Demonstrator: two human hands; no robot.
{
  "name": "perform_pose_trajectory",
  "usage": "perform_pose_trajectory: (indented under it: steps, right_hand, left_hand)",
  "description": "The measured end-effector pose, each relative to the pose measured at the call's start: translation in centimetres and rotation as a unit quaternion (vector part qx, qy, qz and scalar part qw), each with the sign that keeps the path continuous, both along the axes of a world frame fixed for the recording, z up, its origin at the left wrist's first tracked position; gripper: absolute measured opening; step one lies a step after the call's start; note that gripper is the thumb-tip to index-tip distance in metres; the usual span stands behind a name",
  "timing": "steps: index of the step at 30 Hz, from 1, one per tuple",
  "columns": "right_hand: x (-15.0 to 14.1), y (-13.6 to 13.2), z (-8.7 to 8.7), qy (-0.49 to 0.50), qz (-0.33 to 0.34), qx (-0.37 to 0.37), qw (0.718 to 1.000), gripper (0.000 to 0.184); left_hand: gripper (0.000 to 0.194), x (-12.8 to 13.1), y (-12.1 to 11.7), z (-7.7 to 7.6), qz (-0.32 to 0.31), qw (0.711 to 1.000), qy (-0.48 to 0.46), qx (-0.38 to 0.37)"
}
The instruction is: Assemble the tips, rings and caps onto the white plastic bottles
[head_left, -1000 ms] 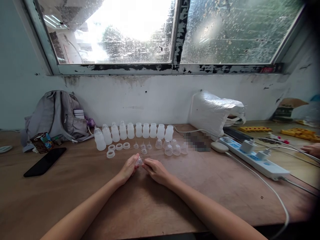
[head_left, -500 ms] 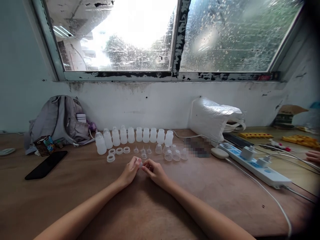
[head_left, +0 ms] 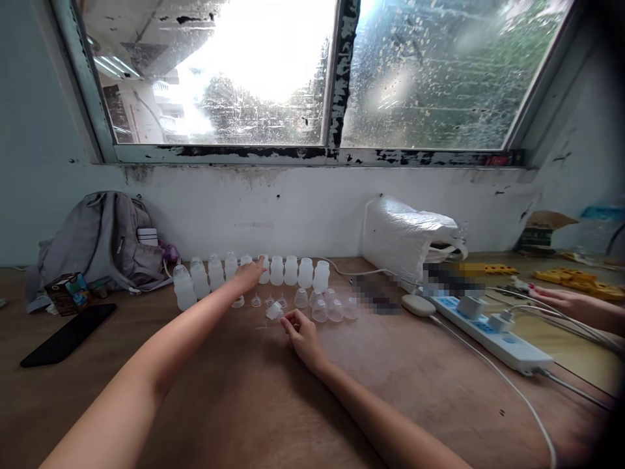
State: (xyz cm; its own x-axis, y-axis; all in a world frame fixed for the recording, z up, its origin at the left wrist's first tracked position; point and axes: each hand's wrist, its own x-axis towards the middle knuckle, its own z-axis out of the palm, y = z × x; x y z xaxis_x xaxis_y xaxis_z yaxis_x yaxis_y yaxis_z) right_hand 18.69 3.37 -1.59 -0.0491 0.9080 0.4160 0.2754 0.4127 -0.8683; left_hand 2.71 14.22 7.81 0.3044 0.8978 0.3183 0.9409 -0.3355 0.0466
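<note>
With a small clear teat-and-ring piece (head_left: 274, 311) pinched in the right hand (head_left: 301, 332), the left hand (head_left: 248, 276) reaches open-fingered toward 12 o'clock to the bottle row (head_left: 291, 270), four bottles at its left end already capped, six uncapped.

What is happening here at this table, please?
A person sits at a wooden table under a window. The right hand pinches a small clear plastic piece at the fingertips, just above the table. The left hand reaches forward to a row of small white bottles by the wall, with its fingertips at one of them. Loose clear caps lie in front of the row. Another person's hand rests at the far right.
</note>
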Motion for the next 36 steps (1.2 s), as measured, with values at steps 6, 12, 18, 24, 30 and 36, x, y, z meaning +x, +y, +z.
perform_pose_trajectory:
  steps: [6,12,18,24,30,36]
  right_hand:
    - [0.1,0.3,-0.3,-0.001,0.006,-0.012,1.0,0.025]
    - [0.1,-0.1,0.4,-0.01,-0.007,0.0,1.0,0.023]
    - [0.5,-0.8,1.9,-0.01,-0.053,0.049,0.997,0.018]
    - [1.1,-0.7,2.8,-0.071,-0.055,0.099,0.991,0.015]
    - [2.6,0.5,2.9,-0.142,-0.144,0.146,0.968,0.011]
    - [5.1,2.1,2.9,-0.296,-0.268,0.147,0.905,0.016]
  left_hand:
    - [0.034,0.6,2.9,-0.9,0.025,1.0,0.005,0.004]
    - [0.029,0.2,3.1,0.1,0.037,0.997,0.0,0.071]
    - [0.033,-3.1,3.2,2.3,0.071,0.985,0.002,0.155]
    - [0.026,-4.3,4.0,0.9,0.095,0.984,0.021,0.15]
    - [0.026,-3.5,4.1,0.3,0.098,0.984,0.019,0.148]
    - [0.023,-3.0,2.3,1.5,0.093,0.982,0.004,0.167]
